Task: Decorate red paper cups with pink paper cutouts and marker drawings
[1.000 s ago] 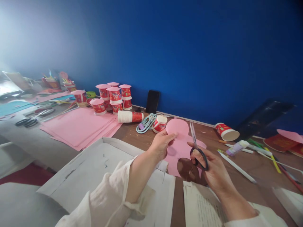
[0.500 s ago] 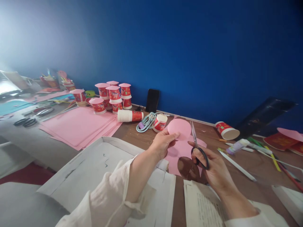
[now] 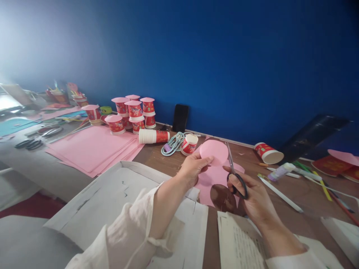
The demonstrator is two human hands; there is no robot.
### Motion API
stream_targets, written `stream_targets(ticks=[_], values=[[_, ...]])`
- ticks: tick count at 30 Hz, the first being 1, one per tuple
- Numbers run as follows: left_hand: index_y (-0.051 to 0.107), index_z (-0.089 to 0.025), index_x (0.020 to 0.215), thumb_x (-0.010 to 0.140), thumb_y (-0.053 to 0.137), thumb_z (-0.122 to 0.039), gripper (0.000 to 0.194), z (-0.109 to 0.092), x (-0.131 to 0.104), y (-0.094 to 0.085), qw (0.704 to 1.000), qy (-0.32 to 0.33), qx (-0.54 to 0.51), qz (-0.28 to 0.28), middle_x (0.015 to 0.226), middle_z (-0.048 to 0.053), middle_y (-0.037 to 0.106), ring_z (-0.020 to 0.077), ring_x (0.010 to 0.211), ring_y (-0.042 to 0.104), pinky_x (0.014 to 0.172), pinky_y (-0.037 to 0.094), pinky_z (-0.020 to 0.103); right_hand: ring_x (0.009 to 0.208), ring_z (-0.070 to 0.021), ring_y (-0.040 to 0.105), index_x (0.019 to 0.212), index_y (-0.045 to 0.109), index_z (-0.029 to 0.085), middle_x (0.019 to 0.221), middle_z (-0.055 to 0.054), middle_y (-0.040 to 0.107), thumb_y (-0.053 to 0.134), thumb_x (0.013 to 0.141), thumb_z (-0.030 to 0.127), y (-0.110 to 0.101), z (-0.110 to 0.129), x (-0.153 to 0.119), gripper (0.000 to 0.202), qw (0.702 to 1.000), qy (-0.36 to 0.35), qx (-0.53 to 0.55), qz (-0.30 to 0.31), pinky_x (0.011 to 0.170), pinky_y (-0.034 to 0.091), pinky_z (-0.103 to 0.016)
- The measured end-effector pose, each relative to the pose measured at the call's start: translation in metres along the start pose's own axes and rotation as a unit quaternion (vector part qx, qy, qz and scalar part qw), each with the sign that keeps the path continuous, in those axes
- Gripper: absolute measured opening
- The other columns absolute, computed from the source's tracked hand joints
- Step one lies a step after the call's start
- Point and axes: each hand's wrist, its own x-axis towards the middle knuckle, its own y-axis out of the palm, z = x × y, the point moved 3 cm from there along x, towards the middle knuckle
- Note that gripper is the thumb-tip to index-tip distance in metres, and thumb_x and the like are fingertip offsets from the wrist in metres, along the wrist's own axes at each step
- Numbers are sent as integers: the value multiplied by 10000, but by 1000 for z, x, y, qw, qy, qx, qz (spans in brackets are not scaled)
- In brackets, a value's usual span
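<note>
Pinching the pink paper (image 3: 214, 170) at its rounded top, our left hand (image 3: 193, 170) holds it up above the middle of the worktop (image 3: 294, 194). Our right hand (image 3: 252, 198) has fingers through the black scissors (image 3: 235, 173), blades nearly closed against the paper's right edge. A tipped paper cup (image 3: 268, 153) lies toward the far edge.

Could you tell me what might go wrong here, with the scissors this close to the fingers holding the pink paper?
The left hand pinches the pink paper circle close beside the scissors in the right hand, so its fingertips could be nicked. The sheet is held at one edge only, so it may flex and the cut wander. The loose paper cup and cable just behind could be knocked by a hand.
</note>
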Motion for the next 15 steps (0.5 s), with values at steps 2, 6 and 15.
stream_targets(ticks=[2, 6, 15], values=[[680, -133, 747, 502, 885, -417, 427, 1, 0, 0, 1000, 5, 6, 0, 674, 6, 596, 60, 578, 446, 602, 332, 241, 611, -145, 535, 1190, 713, 215, 646, 5, 577, 706, 792, 505, 0, 0, -1, 493, 1000, 1, 3, 1, 565, 408, -261], [673, -136, 728, 509, 875, -412, 406, 1, 1, 0, 1000, 11, 8, -8, 648, -4, 579, 58, 562, 428, 590, 325, 238, 596, -137, 511, 1213, 701, 205, 665, 0, 577, 714, 786, 505, 1, -1, -1, 522, 1000, 16, 13, 3, 527, 400, -254], [679, -132, 755, 541, 845, -394, 377, 0, 1, -2, 999, 29, 18, -24, 635, -11, 578, 51, 542, 432, 566, 319, 218, 619, -159, 558, 1181, 723, 210, 667, -17, 607, 706, 773, 546, 1, 2, 0, 529, 1000, 6, -5, 6, 542, 419, -256]])
